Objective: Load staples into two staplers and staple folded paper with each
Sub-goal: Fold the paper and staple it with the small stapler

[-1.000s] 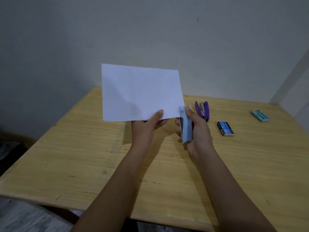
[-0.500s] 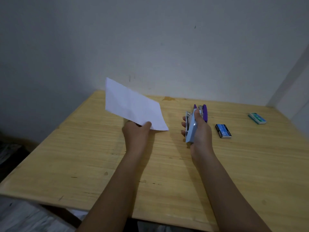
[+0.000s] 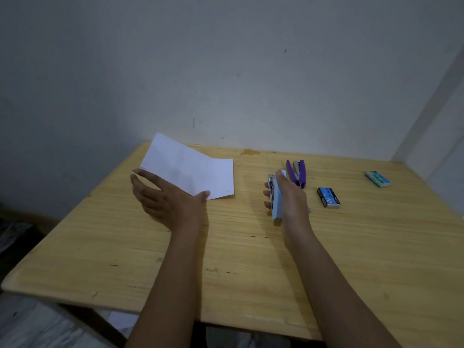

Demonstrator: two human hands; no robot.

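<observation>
Your right hand [image 3: 291,200] grips the light blue stapler [image 3: 277,197]. The fingers curl round its left side and the thumb lies along its top toward the far end. The stapler sits inside that hand over the middle of the tabletop [image 3: 251,259]. Its long axis runs away from you toward the wall, the metal nose at the far end and the blunt rear end nearest you. I cannot tell whether its rear end touches the wood.

Your left hand [image 3: 170,197] is spread, fingers straight and apart, holding nothing. It sits at the near left edge of the folded paper [image 3: 190,172], and the thumb tip meets that edge. Whether it presses the paper cannot be told. The paper lies left of centre, well apart from your right hand. Its long axis runs left to right, a crease crosses its middle, and its left half looks raised off the wood.

Counted, there are two staplers, two staple boxes and one sheet of paper. The purple stapler [image 3: 296,173] lies just beyond your right hand, opened in a V, its hinge toward you and both arms pointing at the wall. The blue staple box [image 3: 328,197] lies just right of that hand. The green staple box [image 3: 378,178] lies farther right, near the tabletop's far right corner.
</observation>
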